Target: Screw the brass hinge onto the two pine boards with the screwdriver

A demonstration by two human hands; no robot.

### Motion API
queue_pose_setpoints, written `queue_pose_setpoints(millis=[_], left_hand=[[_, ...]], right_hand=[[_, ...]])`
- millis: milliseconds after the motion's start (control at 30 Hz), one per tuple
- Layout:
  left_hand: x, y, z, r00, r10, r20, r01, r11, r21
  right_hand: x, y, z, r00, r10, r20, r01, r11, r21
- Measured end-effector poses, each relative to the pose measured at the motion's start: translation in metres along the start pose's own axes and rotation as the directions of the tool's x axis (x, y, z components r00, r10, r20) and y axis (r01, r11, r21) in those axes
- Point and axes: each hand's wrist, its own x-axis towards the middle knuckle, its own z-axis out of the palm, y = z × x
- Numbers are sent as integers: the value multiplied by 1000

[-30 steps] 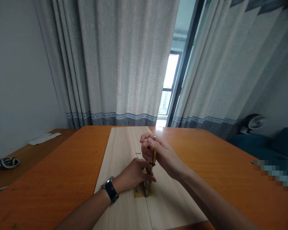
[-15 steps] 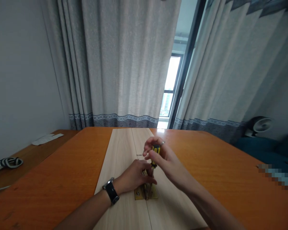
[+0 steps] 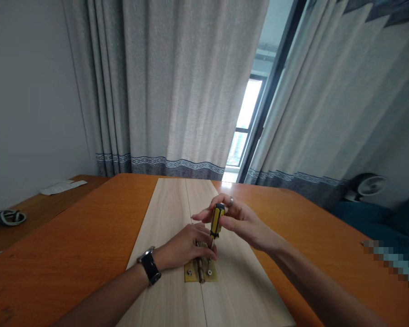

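Note:
A brass hinge (image 3: 201,275) lies across the seam between two pale wooden boards (image 3: 163,209). Screw heads show in the near part of both its leaves. My right hand (image 3: 243,222) holds a short yellow-and-black screwdriver (image 3: 218,218) by the handle, thumb on one side and fingers on the other. The screwdriver leans slightly, handle up. My left hand (image 3: 187,245), with a dark-strapped watch at the wrist, rests over the far part of the hinge. Its thumb and fingers close round the lower screwdriver shaft, largely hiding the tip.
The boards lie on an orange-brown wooden table (image 3: 71,236). On a ledge at the left are a coiled cable (image 3: 9,218) and some white paper (image 3: 63,186). Grey curtains (image 3: 184,91) hang behind. A fan (image 3: 370,185) stands at the right beside a teal sofa (image 3: 368,209).
The screwdriver has come away from the hinge's near right screw, whose head now shows, and its shaft sits farther up. My right fingers have straightened somewhat. The view has shifted slightly.

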Motion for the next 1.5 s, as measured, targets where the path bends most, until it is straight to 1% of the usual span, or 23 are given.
queue_pose_setpoints(millis=[33, 100, 133, 167, 200, 267, 367, 433, 533, 600, 667, 733, 800, 900, 967, 1033, 1100, 1167, 1233, 1267, 1300, 1367, 1500], left_hand=[[1, -1, 0, 1000, -7, -12, 7, 1000, 2], [2, -3, 1, 999, -22, -28, 22, 1000, -5], [2, -4, 1, 999, -28, -29, 28, 1000, -5], [2, -4, 2, 999, -32, -28, 32, 999, -2], [2, -5, 1, 999, -34, -27, 34, 999, 3], [2, -5, 0, 999, -23, -29, 24, 1000, 9], [2, -4, -4, 1000, 10, -10, -10, 1000, -16], [2, -3, -6, 1000, 18, 14, -17, 999, -43], [1, 0, -8, 1000, -5, 30, 6, 999, -51], [1, 0, -7, 999, -16, 30, 16, 1000, -25], [2, 0, -6, 1000, -16, 27, 16, 1000, 9], [2, -1, -6, 1000, -16, 11, 15, 999, 29], [2, -1, -4, 1000, -22, -9, 22, 1000, 20], [1, 0, -2, 997, -65, -30, 64, 997, -34], [1, 1, 0, 994, -97, -49, 95, 994, -51], [0, 1, 1, 991, -107, -80, 106, 994, -16], [1, 1, 1, 991, -97, -95, 102, 994, 47], [1, 0, 0, 991, -90, -94, 99, 990, 98], [1, 0, 0, 991, -88, -99, 101, 986, 132], [1, 0, 0, 991, -83, -104, 98, 984, 149], [1, 1, 0, 992, -73, -107, 90, 982, 164], [0, 1, 0, 994, -39, -103, 57, 983, 177], [0, 3, -1, 999, 13, -34, -8, 991, 134]], right_hand=[[1, -2, 1, 999, -18, -31, 15, 996, -93], [1, -4, 2, 988, -81, -133, 42, 961, -273], [0, -4, 2, 978, -105, -181, 41, 945, -326], [-1, -3, 2, 970, -109, -215, 29, 940, -341], [-1, -1, 1, 967, -93, -236, 13, 947, -320], [-3, 6, -4, 972, -56, -230, 5, 976, -216], [-6, 19, -11, 969, -92, -229, 80, 995, -63], [-8, 26, -12, 961, -128, -246, 129, 992, -13], [-10, 29, -7, 957, -150, -250, 145, 989, -36], [-11, 28, -3, 946, -190, -264, 157, 977, -141], [-11, 27, 1, 925, -229, -303, 153, 955, -254], [-12, 26, 4, 916, -215, -340, 117, 951, -287], [-12, 27, 5, 923, -160, -350, 83, 971, -225], [-14, 27, 6, 943, -101, -316, 77, 993, -89], [-16, 27, 8, 956, -88, -281, 82, 996, -33], [-16, 27, 10, 960, -100, -263, 95, 995, -32], [-15, 29, 11, 943, -151, -298, 121, 986, -117], [-13, 31, 11, 901, -229, -369, 131, 953, -272], [-11, 34, 11, 860, -280, -428, 105, 916, -387], [-10, 35, 11, 849, -283, -447, 86, 907, -411], [-10, 36, 11, 845, -274, -459, 66, 906, -418], [-11, 36, 10, 854, -257, -453, 42, 901, -432], [-15, 31, 8, 878, -297, -375, 64, 851, -522]])
